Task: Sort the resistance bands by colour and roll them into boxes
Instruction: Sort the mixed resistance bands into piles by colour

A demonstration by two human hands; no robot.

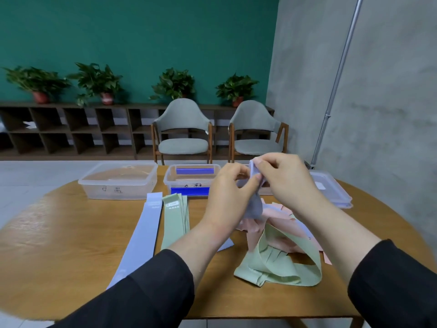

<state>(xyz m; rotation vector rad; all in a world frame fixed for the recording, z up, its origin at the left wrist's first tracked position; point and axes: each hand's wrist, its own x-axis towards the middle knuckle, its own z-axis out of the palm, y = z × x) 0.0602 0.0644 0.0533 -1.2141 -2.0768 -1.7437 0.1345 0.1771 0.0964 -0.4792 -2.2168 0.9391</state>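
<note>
Together, the left hand (pixel 233 183) and right hand (pixel 283 178) pinch a lavender band (pixel 254 204), fingers clamped on it. It hangs over the pink and green pile (pixel 281 252) near the table's (pixel 71 245) right edge.

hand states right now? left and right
Left hand: closed, pinching the lavender band lifted above the table.
Right hand: closed, pinching the same lavender band at its top end.

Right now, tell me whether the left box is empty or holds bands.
Empty, as far as shows: through the clear walls of the left box only the wooden table appears, no coloured band.
</note>
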